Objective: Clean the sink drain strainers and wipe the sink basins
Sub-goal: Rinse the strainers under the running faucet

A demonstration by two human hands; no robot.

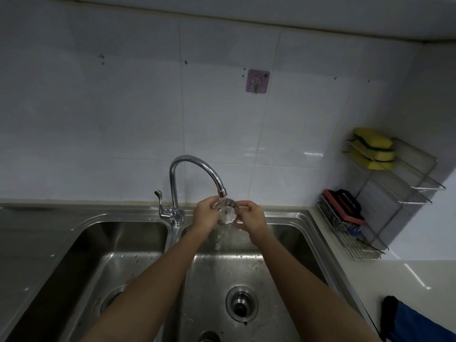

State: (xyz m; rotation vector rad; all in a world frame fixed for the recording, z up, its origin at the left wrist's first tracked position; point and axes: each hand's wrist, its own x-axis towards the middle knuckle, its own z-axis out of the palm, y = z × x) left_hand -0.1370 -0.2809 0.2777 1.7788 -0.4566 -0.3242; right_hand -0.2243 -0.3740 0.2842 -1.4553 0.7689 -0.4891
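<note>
Both hands grip one round metal strainer (227,212) under the running faucet (197,176), left hand (206,214) on its left rim, right hand (253,215) on its right, above the right basin (283,243) with its open drain (241,303).

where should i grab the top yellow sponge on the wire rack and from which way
Take the top yellow sponge by its two long sides, coming from above and the front. It lies flat on a second sponge on the rack's upper shelf, with the wall close behind, so the top and front are the open approaches. Both hands are now busy holding the strainer under the tap.
</note>
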